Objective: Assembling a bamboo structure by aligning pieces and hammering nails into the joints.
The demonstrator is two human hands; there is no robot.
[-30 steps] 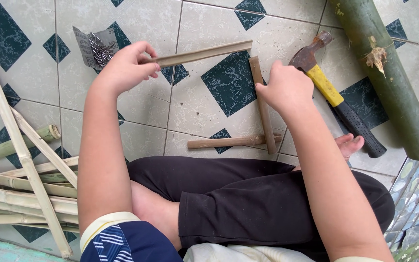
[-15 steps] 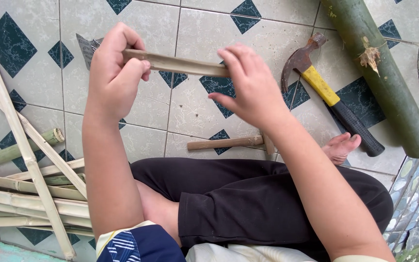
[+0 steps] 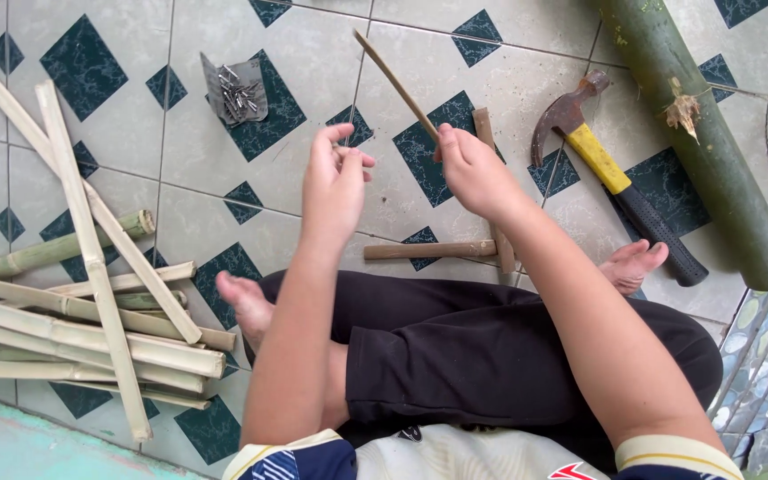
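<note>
My right hand (image 3: pixel 471 171) grips the near end of a thin bamboo strip (image 3: pixel 393 82), which slants up and away to the left above the tiled floor. Beside it, my left hand (image 3: pixel 334 187) is raised with fingers apart and holds nothing. Under my right hand two short bamboo pieces (image 3: pixel 437 250) lie joined at a right angle on the floor. I sit cross-legged in black trousers, a bare foot showing at each side.
A claw hammer (image 3: pixel 611 172) with a yellow and black handle lies right of my hands. A thick green bamboo pole (image 3: pixel 702 133) runs along the right side. A grey paper with several nails (image 3: pixel 235 90) lies farther back. Split bamboo strips (image 3: pixel 82 311) are piled at left.
My left hand has let go of the bamboo strip and opened. My right hand now holds the strip alone and has tilted it from level to slanting away. The view shifted, showing my left foot.
</note>
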